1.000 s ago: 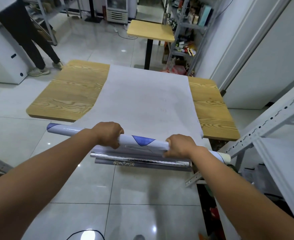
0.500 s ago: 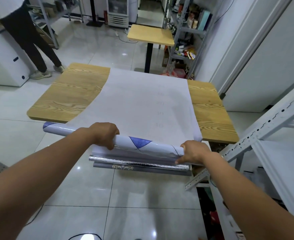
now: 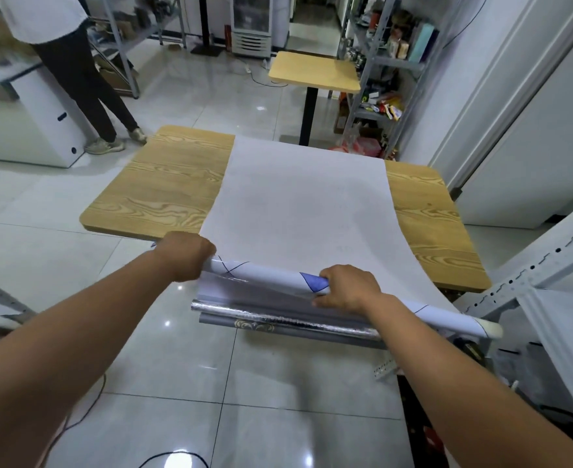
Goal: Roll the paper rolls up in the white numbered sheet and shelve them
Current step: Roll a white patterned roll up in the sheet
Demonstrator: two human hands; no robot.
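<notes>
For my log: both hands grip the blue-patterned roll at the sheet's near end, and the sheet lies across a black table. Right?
Not black: the head view shows a light wood-grain table. Otherwise right: left hand and right hand both grip the blue-patterned roll at the near end of the white sheet.

Both my arms reach out in front, bare, nearly straight. My L hand (image 3: 185,255) curls round the white roll (image 3: 271,273), back of hand up. My R hand (image 3: 347,288) grips it too, fingers over the top, thumb poking out to the L. R hand's lower & nearer me.
</notes>
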